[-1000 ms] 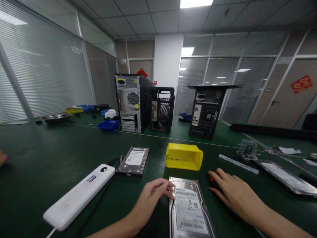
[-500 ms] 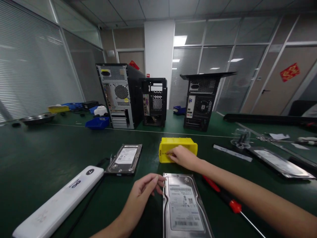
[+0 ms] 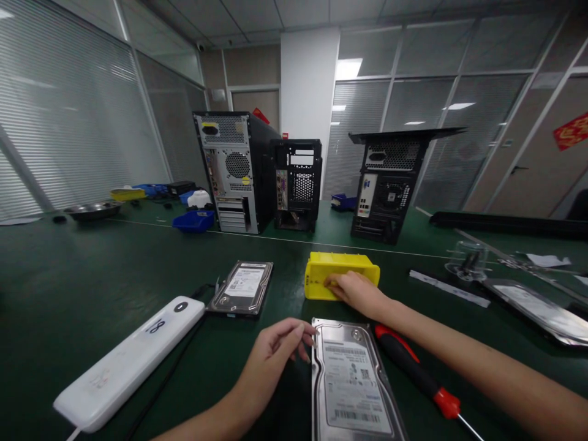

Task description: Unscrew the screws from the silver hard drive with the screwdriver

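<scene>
A silver hard drive (image 3: 351, 380) with a white label lies flat at the front. By its upper left edge is my left hand (image 3: 280, 349), holding nothing that I can see, its fingers loosely bent and apart, the fingertips at the drive's edge. My right hand (image 3: 353, 291) reaches into a yellow bin (image 3: 342, 260) tipped on its side, its open face towards me. The fingers are drawn together at the bin's inside; whatever they pinch is too small to make out. Under my right forearm rests a red and black screwdriver (image 3: 408, 361).
A second hard drive (image 3: 243, 286) lies left of the bin, beside a white power strip (image 3: 133, 361) marked 18. At the right are another drive (image 3: 542, 309), a strip (image 3: 448, 288) and a clear cup (image 3: 467, 260). Several computer cases (image 3: 229, 165) stand behind, near a blue bin (image 3: 193, 221).
The view has turned slightly left, so everything sits further right. My right hand stays in the yellow bin with small finger movement. My left hand stays by the drive's edge.
</scene>
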### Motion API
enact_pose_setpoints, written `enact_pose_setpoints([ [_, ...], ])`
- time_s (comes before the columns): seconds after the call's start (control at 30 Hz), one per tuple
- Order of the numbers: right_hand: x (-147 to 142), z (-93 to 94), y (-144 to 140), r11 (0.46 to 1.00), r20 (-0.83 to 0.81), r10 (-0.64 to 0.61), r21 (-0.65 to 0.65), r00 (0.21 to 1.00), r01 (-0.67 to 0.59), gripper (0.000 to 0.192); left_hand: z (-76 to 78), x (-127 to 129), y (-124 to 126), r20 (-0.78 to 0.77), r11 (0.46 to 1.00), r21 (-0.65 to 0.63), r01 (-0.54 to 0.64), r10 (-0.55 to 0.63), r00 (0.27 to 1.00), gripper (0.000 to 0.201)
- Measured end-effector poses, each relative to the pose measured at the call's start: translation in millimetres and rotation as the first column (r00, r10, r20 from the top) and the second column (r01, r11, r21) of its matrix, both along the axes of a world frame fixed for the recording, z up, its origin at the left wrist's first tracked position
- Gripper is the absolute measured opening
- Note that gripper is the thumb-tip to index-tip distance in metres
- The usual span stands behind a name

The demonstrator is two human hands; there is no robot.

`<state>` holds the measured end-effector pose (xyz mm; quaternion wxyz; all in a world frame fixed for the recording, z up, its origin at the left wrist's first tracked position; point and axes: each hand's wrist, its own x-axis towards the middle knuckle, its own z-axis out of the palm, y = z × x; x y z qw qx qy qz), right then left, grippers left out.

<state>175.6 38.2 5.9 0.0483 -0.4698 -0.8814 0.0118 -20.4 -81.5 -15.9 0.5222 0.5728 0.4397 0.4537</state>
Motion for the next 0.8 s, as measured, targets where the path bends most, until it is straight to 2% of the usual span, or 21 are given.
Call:
enact_pose_setpoints([
  [0.33,1.6,-5.6,-2.1,0.999,0.030,0.021,0.037,0.999,-0.022,0.036,-2.8,0.0,-0.7,0.037,1.000,0.019,0.007,-0.008,0.999,0.033],
  [0.8,3.6,0.5,-7.9,0.990,0.103,0.102,0.089,0.989,-0.111,0.038,0.9,0.2,-2.6,0.008,1.000,0.004,0.011,-0.011,1.000,0.036],
])
